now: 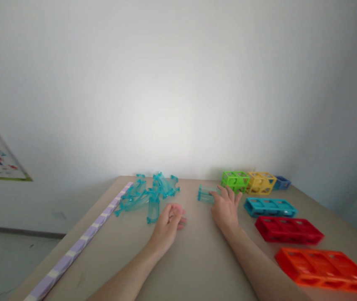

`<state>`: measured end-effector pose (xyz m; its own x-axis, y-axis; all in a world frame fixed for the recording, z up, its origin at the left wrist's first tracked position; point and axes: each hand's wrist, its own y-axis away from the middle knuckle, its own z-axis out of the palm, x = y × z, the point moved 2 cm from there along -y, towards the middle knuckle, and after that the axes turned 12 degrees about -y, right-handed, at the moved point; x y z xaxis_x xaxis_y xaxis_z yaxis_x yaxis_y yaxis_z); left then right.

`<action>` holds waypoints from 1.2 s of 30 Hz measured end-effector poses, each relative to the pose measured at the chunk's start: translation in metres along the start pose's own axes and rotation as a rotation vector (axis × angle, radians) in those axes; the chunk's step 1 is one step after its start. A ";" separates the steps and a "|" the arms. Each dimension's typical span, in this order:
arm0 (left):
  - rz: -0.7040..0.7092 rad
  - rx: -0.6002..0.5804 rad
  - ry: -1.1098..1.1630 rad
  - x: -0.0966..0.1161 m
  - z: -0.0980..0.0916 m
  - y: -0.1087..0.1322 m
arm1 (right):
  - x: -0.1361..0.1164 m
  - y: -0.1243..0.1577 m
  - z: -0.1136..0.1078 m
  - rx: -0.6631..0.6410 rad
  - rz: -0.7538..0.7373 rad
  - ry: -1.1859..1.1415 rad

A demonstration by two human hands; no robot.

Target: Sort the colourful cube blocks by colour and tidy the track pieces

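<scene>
My right hand (225,209) reaches over a clear teal plastic track piece (204,193) lying on the table, thumb and index finger at its right part, other fingers spread. The fingers cover that end of the piece. My left hand (169,219) is just above the table, fingers loosely curled and a little apart, with nothing visible in them. Beside it on the left stands a short clear teal piece (154,210). Behind that lies a loose pile of similar curved teal pieces (137,196).
A purple-and-white striped strip (84,238) runs along the table's left side. Right of my right arm are orange (325,267), red (288,230) and teal (271,207) block frames. Green (235,179), yellow (261,182) and blue (281,182) frames stand near the wall (172,92).
</scene>
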<state>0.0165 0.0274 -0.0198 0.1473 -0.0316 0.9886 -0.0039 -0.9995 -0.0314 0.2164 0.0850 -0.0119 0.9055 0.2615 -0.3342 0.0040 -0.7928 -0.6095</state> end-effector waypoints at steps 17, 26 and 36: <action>0.082 -0.015 -0.045 -0.005 0.004 -0.002 | -0.011 -0.019 0.047 -0.125 -0.157 0.007; 0.090 -0.020 -0.069 -0.005 0.006 -0.003 | -0.008 -0.044 0.067 -0.148 -0.161 -0.009; 0.073 -0.022 -0.061 -0.005 0.007 -0.004 | -0.010 -0.052 0.063 -0.027 -0.150 -0.130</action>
<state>0.0225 0.0312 -0.0255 0.2059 -0.1054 0.9729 -0.0383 -0.9943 -0.0996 0.1807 0.1589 -0.0222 0.8312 0.4457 -0.3323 0.1478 -0.7533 -0.6409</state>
